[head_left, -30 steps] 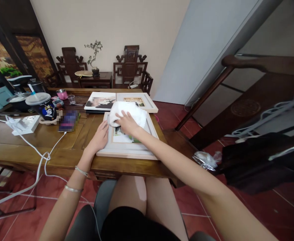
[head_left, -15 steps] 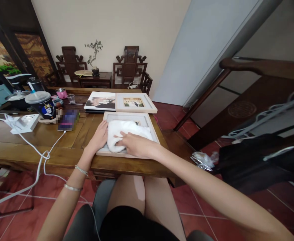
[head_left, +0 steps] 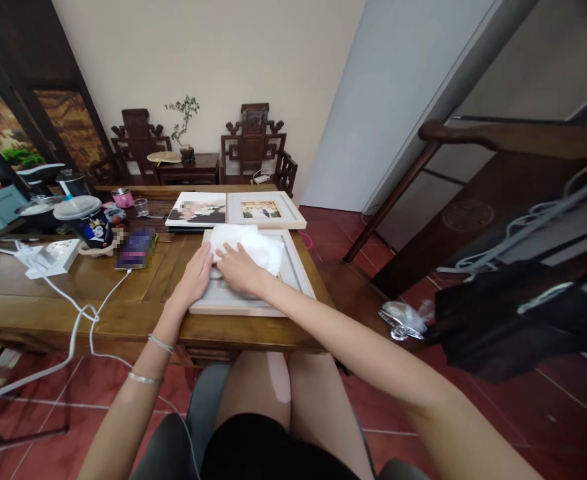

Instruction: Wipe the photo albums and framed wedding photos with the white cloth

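Cloth [head_left: 246, 243] has slid back up to the far left part of the picture frame [head_left: 293, 270] since half a second ago, right hand [head_left: 237, 267] pressed flat on it, fingers together, left hand [head_left: 197, 272] still steadying the frame's edge, so the wiping's ongoing.

White cloth [head_left: 246, 243], pale frame [head_left: 253, 305], brown table [head_left: 73, 293].

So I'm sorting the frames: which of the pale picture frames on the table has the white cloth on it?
The nearest frame, flat at the table's front edge under both hands. The white cloth covers its far part; the smaller frame behind it lies bare.
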Demonstrator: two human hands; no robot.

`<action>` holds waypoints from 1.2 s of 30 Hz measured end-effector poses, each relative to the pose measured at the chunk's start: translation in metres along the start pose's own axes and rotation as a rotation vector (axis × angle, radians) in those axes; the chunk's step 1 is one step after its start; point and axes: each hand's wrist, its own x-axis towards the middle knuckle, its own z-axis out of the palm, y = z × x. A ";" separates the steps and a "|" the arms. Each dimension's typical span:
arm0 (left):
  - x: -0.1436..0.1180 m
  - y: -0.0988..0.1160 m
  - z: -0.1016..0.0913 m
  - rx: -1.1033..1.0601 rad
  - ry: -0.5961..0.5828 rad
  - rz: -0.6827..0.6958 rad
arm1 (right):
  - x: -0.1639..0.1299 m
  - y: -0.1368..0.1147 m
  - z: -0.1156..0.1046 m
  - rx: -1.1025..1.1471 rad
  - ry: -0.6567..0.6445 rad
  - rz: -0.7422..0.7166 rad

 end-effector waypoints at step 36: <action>0.006 -0.029 0.011 0.154 -0.066 0.118 | -0.102 0.033 -0.049 0.291 -0.376 -0.088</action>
